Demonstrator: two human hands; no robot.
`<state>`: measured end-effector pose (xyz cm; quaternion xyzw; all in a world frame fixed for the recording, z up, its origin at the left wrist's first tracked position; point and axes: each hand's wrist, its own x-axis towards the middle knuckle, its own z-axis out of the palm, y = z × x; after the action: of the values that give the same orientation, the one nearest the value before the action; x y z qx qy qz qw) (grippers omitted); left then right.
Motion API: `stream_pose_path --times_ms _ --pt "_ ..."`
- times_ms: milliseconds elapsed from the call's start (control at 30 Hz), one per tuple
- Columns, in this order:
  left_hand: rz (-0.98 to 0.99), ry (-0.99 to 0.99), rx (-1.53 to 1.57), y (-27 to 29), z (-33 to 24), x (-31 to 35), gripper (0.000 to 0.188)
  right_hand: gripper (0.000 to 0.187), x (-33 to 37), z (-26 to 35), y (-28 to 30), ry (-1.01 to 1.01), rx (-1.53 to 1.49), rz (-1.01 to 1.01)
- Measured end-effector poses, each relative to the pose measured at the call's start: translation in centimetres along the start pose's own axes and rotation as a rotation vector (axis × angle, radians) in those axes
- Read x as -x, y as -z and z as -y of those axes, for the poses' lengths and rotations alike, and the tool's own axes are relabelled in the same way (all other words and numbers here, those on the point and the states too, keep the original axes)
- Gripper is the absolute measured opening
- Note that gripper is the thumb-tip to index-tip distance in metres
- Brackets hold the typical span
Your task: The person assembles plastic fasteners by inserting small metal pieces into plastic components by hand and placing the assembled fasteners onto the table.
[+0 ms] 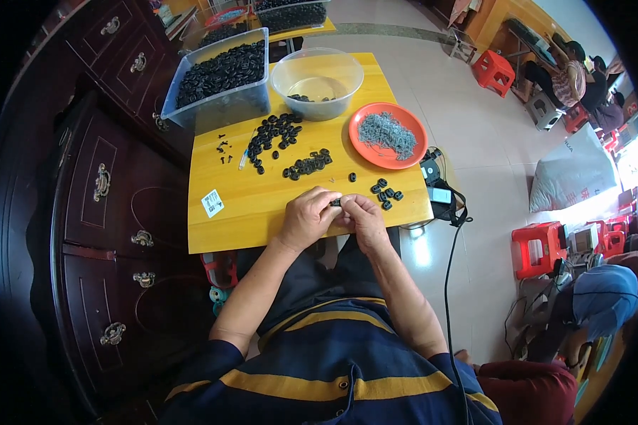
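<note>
Over the near edge of the yellow table (248,230), my left hand (308,218) and my right hand (365,218) meet fingertip to fingertip. Both pinch one small black plastic part (335,202), mostly covered by the fingers. Just right of my right hand lies a small group of similar black parts (383,193), with a single one (352,177) apart from them. Beyond my left hand is a cluster of black parts (308,164), and a larger loose pile (273,134) lies farther back. An orange-red plate (358,146) holds many small grey pieces (388,134).
A blue-tinted bin (223,113) full of black parts and a clear round tub (347,95) stand at the back. Black scraps (223,149) and a white label (213,203) lie at left. Dark drawers (92,184) flank the table; a black cable (448,283) hangs right. Other people sit nearby.
</note>
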<state>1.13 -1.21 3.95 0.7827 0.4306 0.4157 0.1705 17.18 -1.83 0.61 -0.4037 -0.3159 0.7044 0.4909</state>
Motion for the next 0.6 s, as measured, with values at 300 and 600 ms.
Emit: stream_pose_path --times_ms 300,600 --pt "0.014 0.042 0.054 -0.4 0.4 0.3 0.023 0.020 0.5 0.2 0.1 0.085 0.197 -0.038" --pt "0.132 0.130 0.002 -1.7 0.3 0.0 0.037 0.021 1.9 4.8 3.5 0.399 0.984 -0.417"
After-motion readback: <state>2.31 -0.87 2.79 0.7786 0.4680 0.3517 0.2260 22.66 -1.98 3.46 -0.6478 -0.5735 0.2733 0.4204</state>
